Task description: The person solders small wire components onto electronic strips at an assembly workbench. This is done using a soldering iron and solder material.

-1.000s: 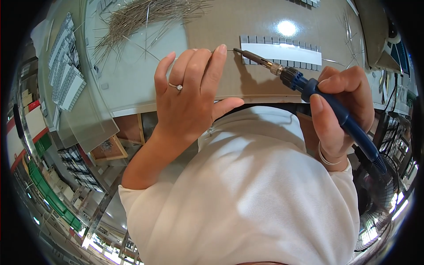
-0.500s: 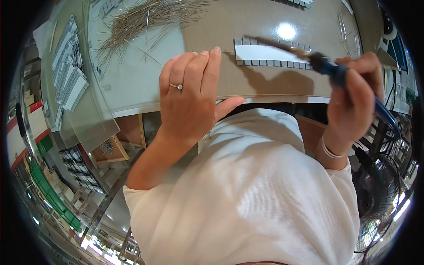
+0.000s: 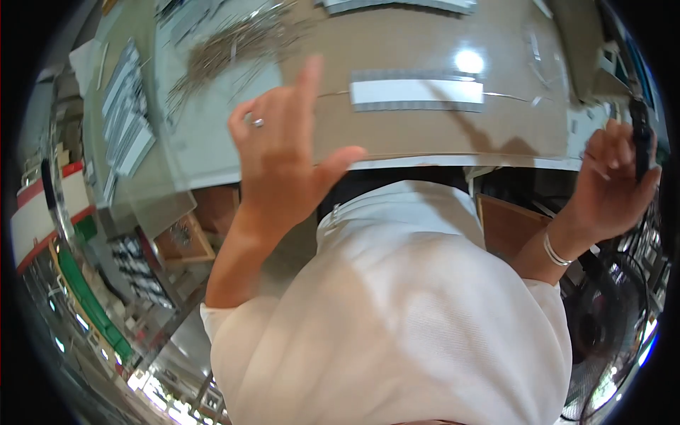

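My left hand (image 3: 280, 149), with a ring on one finger, hovers over the table's front part. Its index finger points away from me, its thumb sticks out to the right and nothing is in it. Right of it lies a white strip (image 3: 414, 92) edged with small grey square pieces on both long sides. A thin wire (image 3: 506, 95) sticks out from the strip's right end, another from its left. Off at the far right, my right hand (image 3: 616, 180) has its fingers around the dark handle of a soldering iron (image 3: 642, 138). The iron's tip is hard to make out.
A heap of thin metal wires (image 3: 234, 49) lies at the back left. Stacked grey-and-white strips (image 3: 127, 117) sit on a glass sheet farther left. Another strip (image 3: 404, 6) shows at the far edge. Loose wires (image 3: 535, 57) lie at right. A fan (image 3: 602, 312) stands below my right arm.
My right hand has carried the soldering iron away from the strip to the right. My left hand has lifted slightly leftward, its index finger now apart from the others. The whole view has shifted a little.
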A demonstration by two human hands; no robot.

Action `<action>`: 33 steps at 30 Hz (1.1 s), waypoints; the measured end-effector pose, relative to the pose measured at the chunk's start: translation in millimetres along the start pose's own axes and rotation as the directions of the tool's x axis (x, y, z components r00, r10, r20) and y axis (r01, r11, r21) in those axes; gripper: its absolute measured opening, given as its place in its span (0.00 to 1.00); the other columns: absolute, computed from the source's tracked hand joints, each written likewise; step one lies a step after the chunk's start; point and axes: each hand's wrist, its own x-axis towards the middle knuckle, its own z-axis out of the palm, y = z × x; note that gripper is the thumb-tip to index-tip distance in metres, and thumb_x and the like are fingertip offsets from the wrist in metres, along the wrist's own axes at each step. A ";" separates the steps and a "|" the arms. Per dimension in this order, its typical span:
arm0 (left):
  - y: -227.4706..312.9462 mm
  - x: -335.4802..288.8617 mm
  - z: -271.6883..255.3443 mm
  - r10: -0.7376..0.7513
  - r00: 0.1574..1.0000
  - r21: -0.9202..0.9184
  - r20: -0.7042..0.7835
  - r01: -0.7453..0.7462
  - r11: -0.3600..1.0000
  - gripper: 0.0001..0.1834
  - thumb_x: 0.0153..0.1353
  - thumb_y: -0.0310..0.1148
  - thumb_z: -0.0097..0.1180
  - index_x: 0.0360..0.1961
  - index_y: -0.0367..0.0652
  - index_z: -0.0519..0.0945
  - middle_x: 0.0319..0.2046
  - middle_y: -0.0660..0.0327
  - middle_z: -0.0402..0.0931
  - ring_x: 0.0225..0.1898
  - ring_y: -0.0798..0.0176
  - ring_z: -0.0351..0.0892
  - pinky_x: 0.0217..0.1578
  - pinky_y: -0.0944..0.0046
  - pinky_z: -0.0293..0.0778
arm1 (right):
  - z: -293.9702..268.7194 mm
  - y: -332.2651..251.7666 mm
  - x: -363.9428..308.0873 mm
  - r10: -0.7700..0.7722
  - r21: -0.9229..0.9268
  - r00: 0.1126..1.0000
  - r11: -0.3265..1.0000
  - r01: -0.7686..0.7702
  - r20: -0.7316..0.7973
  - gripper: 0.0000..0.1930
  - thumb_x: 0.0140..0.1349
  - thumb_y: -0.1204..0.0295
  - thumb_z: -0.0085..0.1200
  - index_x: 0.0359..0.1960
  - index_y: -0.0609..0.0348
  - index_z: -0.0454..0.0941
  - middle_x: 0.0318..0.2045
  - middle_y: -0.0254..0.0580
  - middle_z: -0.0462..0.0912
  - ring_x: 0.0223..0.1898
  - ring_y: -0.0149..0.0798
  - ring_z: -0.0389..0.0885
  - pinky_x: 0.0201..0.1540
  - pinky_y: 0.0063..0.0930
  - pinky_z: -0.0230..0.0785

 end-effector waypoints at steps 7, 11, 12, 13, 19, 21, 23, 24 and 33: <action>46.6 15.4 6.2 0.056 0.998 0.040 0.041 -0.057 0.998 0.33 0.59 0.48 0.61 0.62 0.43 0.73 0.62 0.57 0.69 0.64 0.55 0.66 0.63 0.48 0.51 | -2.7 34.9 -18.7 -0.373 -0.627 0.910 0.757 0.185 -0.183 0.13 0.70 0.76 0.48 0.54 0.65 0.70 0.33 0.54 0.86 0.24 0.31 0.79 0.26 0.19 0.67; 60.5 14.8 20.7 0.184 0.978 0.089 0.096 -0.193 0.977 0.32 0.63 0.54 0.56 0.62 0.43 0.74 0.62 0.60 0.72 0.66 0.54 0.65 0.68 0.43 0.44 | -19.1 28.5 -22.3 -0.396 -0.901 0.908 0.329 0.281 0.139 0.10 0.63 0.83 0.55 0.46 0.62 0.75 0.33 0.47 0.87 0.25 0.29 0.80 0.33 0.20 0.73; 55.5 11.2 24.9 0.214 0.975 0.096 0.056 -0.219 0.971 0.33 0.62 0.54 0.56 0.61 0.43 0.74 0.61 0.61 0.72 0.66 0.54 0.66 0.68 0.41 0.44 | -23.6 37.6 -20.6 -0.429 -0.915 0.897 0.310 0.258 0.107 0.14 0.57 0.87 0.58 0.43 0.60 0.77 0.34 0.41 0.87 0.29 0.31 0.80 0.37 0.21 0.73; 52.3 9.4 29.0 0.242 0.970 0.105 0.017 -0.243 0.964 0.33 0.61 0.55 0.57 0.60 0.44 0.75 0.61 0.62 0.72 0.65 0.54 0.67 0.68 0.40 0.44 | -28.4 33.6 -14.4 -0.382 -0.935 0.893 0.159 0.318 0.239 0.15 0.54 0.88 0.58 0.42 0.60 0.78 0.34 0.38 0.86 0.31 0.33 0.80 0.39 0.22 0.73; 42.0 1.1 24.1 0.351 0.928 0.185 -0.123 -0.326 0.927 0.16 0.56 0.45 0.66 0.43 0.52 0.82 0.43 0.68 0.76 0.54 0.61 0.74 0.61 0.33 0.54 | -26.7 50.9 11.6 -0.202 -0.939 0.923 0.042 0.341 0.326 0.15 0.55 0.89 0.58 0.43 0.61 0.78 0.37 0.41 0.87 0.37 0.38 0.78 0.43 0.27 0.71; 35.2 -8.8 22.1 0.401 0.909 0.193 -0.111 -0.376 0.906 0.10 0.55 0.36 0.65 0.39 0.55 0.83 0.40 0.69 0.77 0.51 0.64 0.76 0.56 0.32 0.60 | -26.1 57.1 14.1 -0.227 -0.923 0.899 0.000 0.384 0.374 0.13 0.56 0.89 0.57 0.41 0.62 0.78 0.36 0.44 0.87 0.39 0.39 0.81 0.44 0.28 0.72; 34.5 -5.6 30.2 0.468 0.859 0.178 -0.207 -0.437 0.882 0.10 0.53 0.32 0.65 0.37 0.55 0.82 0.40 0.71 0.77 0.48 0.66 0.78 0.55 0.35 0.61 | -25.7 63.3 13.2 -0.340 -0.939 0.882 -0.006 0.344 0.325 0.12 0.51 0.89 0.60 0.35 0.59 0.80 0.31 0.39 0.86 0.32 0.40 0.79 0.38 0.28 0.71; 34.1 -4.8 26.7 0.468 0.859 0.180 -0.205 -0.437 0.881 0.08 0.53 0.32 0.65 0.34 0.56 0.82 0.37 0.72 0.77 0.46 0.67 0.79 0.59 0.35 0.57 | -18.9 63.9 15.1 -0.342 -0.934 0.873 -0.046 0.355 0.349 0.13 0.51 0.90 0.60 0.34 0.59 0.80 0.30 0.39 0.86 0.32 0.40 0.79 0.38 0.28 0.71; -16.3 136.4 -25.1 0.364 0.879 0.145 -0.308 -0.335 0.931 0.04 0.51 0.31 0.66 0.27 0.53 0.82 0.29 0.71 0.78 0.44 0.62 0.80 0.64 0.35 0.51 | -24.7 70.5 8.9 -0.340 -0.949 0.909 0.112 0.295 0.242 0.17 0.52 0.93 0.56 0.42 0.63 0.79 0.32 0.43 0.79 0.33 0.35 0.76 0.35 0.22 0.69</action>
